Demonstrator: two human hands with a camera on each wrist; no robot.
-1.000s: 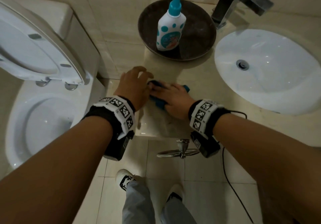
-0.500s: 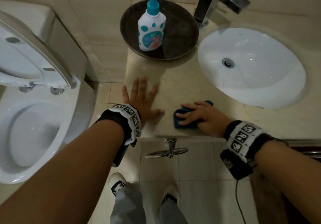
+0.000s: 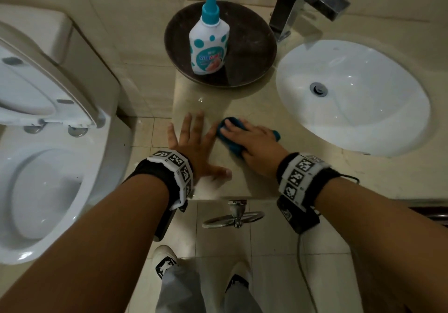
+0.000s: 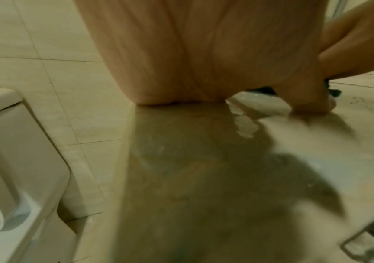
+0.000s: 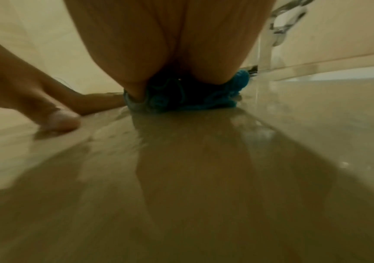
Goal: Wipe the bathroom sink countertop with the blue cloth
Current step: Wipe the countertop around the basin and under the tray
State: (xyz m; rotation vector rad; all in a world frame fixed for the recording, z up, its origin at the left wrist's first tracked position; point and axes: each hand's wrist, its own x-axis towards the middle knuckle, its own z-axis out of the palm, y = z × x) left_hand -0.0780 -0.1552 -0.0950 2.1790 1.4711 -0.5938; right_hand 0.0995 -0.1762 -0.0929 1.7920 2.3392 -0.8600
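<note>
The blue cloth [image 3: 233, 149] lies bunched on the beige countertop [image 3: 254, 108], left of the basin. My right hand [image 3: 244, 138] lies on top of it, palm down, fingers stretched over the cloth and pressing it onto the stone. In the right wrist view the cloth [image 5: 192, 101] bulges out under the palm on the glossy countertop [image 5: 204, 178]. My left hand [image 3: 194, 145] rests flat on the counter's left end, fingers spread, holding nothing, its index finger next to the cloth. The left wrist view shows the left hand [image 4: 192, 53] bearing on the wet-looking countertop [image 4: 181, 160].
A white bottle with a teal cap [image 3: 209, 43] stands in a dark round dish [image 3: 252, 53] at the back. The faucet [image 3: 305, 4] and white basin [image 3: 363, 108] are to the right. An open toilet [image 3: 48, 167] is left of the counter. A metal towel ring [image 3: 234, 218] hangs below the front edge.
My right hand has slid the cloth from near the front edge back and to the left, up beside the left hand's fingers. The left hand stays flat on the counter.
</note>
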